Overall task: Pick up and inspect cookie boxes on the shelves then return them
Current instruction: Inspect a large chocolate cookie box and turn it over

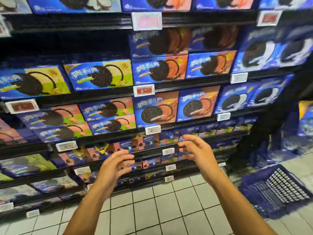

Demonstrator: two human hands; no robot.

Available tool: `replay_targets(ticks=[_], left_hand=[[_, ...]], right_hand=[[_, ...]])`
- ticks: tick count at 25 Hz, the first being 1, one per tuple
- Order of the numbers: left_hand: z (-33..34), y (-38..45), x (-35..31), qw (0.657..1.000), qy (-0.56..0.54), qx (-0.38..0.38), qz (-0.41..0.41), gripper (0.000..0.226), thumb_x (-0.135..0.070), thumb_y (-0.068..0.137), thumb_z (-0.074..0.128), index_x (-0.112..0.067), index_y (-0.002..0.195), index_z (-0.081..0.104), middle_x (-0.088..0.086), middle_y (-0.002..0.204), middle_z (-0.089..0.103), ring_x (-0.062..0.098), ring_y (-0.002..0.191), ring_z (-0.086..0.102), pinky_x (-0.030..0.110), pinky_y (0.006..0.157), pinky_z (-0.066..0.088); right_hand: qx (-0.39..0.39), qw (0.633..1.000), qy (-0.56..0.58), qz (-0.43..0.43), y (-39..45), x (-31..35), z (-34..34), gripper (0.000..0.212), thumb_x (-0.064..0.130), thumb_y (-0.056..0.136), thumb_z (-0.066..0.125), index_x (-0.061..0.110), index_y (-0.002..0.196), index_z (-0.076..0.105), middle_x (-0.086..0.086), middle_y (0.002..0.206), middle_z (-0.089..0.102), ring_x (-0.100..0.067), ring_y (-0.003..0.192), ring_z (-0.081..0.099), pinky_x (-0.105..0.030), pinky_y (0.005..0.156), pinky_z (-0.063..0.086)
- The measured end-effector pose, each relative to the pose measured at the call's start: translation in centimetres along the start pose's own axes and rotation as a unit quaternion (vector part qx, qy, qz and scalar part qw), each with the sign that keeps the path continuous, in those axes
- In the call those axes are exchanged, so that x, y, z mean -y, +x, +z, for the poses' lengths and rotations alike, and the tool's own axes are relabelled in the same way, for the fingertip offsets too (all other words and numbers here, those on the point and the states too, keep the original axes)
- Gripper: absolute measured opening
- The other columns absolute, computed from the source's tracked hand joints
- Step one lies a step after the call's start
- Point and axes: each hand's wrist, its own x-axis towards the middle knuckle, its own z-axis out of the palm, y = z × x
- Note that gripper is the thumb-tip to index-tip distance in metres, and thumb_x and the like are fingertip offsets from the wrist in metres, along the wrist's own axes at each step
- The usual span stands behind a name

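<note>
Nearest the camera, two bare forearms are raised side by side above the white tiled floor. The left hand is seen with fingers loosely curled and nothing held; the right hand is likewise released and empty, palm turned inward. The blue-and-orange cardboard cookie box stands upright at the front edge of the black shelf, above and beyond both hands, its long side across. It lies between them, the right hand judged slightly nearer.
</note>
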Motion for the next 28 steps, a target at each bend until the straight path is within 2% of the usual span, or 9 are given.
replay_targets(ticks=[3, 6, 8, 14, 17, 19, 23, 25, 28], left_hand=[[5.7, 0.2, 1.7, 0.999, 0.031, 0.020, -0.023, 0.023, -0.012, 0.101, 0.046, -0.010, 0.115, 0.064, 0.011, 0.108, 0.075, 0.022, 0.095, 0.073, 0.039, 0.085, 0.054], [10.1, 1.4, 1.4, 0.998, 0.061, 0.014, -0.032, 0.021, -0.015, 0.101, 0.050, -0.015, 0.116, 0.064, 0.008, 0.112, 0.073, 0.020, 0.102, 0.070, 0.032, 0.081, 0.054], [12.5, 2.8, 0.8, 0.996, 0.077, 0.002, -0.037, 0.021, -0.018, 0.100, 0.053, -0.019, 0.118, 0.062, 0.005, 0.117, 0.070, 0.018, 0.110, 0.065, 0.035, 0.089, 0.052], [21.0, 10.8, -2.6, 0.991, 0.130, 0.035, 0.020, 0.033, -0.012, 0.096, 0.056, -0.025, 0.126, 0.055, -0.002, 0.129, 0.062, 0.008, 0.106, 0.059, 0.028, 0.088, 0.044], [25.7, 14.7, -3.1, 0.987, 0.151, 0.051, 0.035, 0.051, -0.009, 0.095, 0.056, -0.018, 0.143, 0.041, 0.001, 0.143, 0.049, 0.016, 0.122, 0.051, 0.031, 0.098, 0.038], [28.0, 16.8, -3.2, 0.984, 0.173, 0.038, 0.033, 0.060, -0.010, 0.095, 0.056, -0.016, 0.150, 0.032, 0.002, 0.152, 0.038, 0.022, 0.136, 0.041, 0.036, 0.107, 0.035], [30.4, 18.8, -3.0, 0.978, 0.201, -0.038, 0.038, 0.069, -0.013, 0.092, 0.059, -0.015, 0.151, 0.025, 0.007, 0.154, 0.029, 0.026, 0.136, 0.038, 0.044, 0.114, 0.032], [31.3, 19.1, -3.0, 0.976, 0.195, -0.081, 0.045, 0.068, -0.011, 0.091, 0.060, -0.014, 0.149, 0.026, 0.008, 0.149, 0.030, 0.026, 0.134, 0.039, 0.043, 0.112, 0.033], [32.2, 19.3, -3.0, 0.976, 0.173, -0.123, 0.057, 0.060, -0.008, 0.091, 0.059, -0.016, 0.143, 0.031, 0.001, 0.133, 0.033, 0.019, 0.120, 0.041, 0.032, 0.099, 0.034]], right_hand=[[-0.028, 1.000, -0.006, 0.002, 1.0, -0.2, -5.3, 0.017, 0.014, 0.095, 0.062, 0.024, 0.106, 0.071, -0.005, 0.099, 0.076, -0.014, 0.087, 0.071, -0.034, 0.076, 0.059], [-0.049, 0.999, 0.004, 0.006, 3.6, -0.6, -8.5, 0.018, 0.015, 0.095, 0.063, 0.022, 0.110, 0.070, -0.001, 0.095, 0.076, -0.012, 0.085, 0.071, -0.025, 0.066, 0.058], [-0.056, 0.998, 0.005, 0.020, 6.0, -0.8, -9.7, 0.019, 0.016, 0.095, 0.064, 0.024, 0.111, 0.069, -0.001, 0.095, 0.075, -0.010, 0.085, 0.071, -0.021, 0.062, 0.055], [-0.123, 0.992, -0.026, -0.009, 16.5, 1.2, -13.6, 0.031, 0.011, 0.100, 0.056, 0.013, 0.132, 0.056, 0.002, 0.116, 0.064, -0.015, 0.099, 0.059, -0.040, 0.091, 0.050], [-0.151, 0.987, -0.048, -0.005, 22.1, 2.9, -15.7, 0.045, 0.008, 0.100, 0.054, 0.012, 0.144, 0.045, -0.005, 0.140, 0.052, -0.014, 0.109, 0.057, -0.032, 0.085, 0.046], [-0.161, 0.985, -0.059, -0.009, 25.0, 3.3, -16.6, 0.049, 0.006, 0.099, 0.055, 0.009, 0.147, 0.043, -0.008, 0.148, 0.048, -0.019, 0.125, 0.052, -0.034, 0.093, 0.044], [-0.133, 0.988, -0.078, -0.008, 28.1, 3.0, -17.2, 0.055, 0.005, 0.099, 0.054, 0.009, 0.152, 0.036, -0.009, 0.154, 0.042, -0.022, 0.140, 0.042, -0.036, 0.104, 0.040], [-0.114, 0.990, -0.088, -0.008, 29.0, 2.7, -17.3, 0.054, 0.004, 0.099, 0.053, 0.007, 0.151, 0.037, -0.011, 0.154, 0.044, -0.022, 0.139, 0.043, -0.032, 0.105, 0.040], [-0.073, 0.992, -0.101, -0.012, 29.9, 2.3, -17.6, 0.059, 0.005, 0.100, 0.052, 0.009, 0.154, 0.031, -0.009, 0.152, 0.045, -0.020, 0.137, 0.045, -0.028, 0.097, 0.041]])
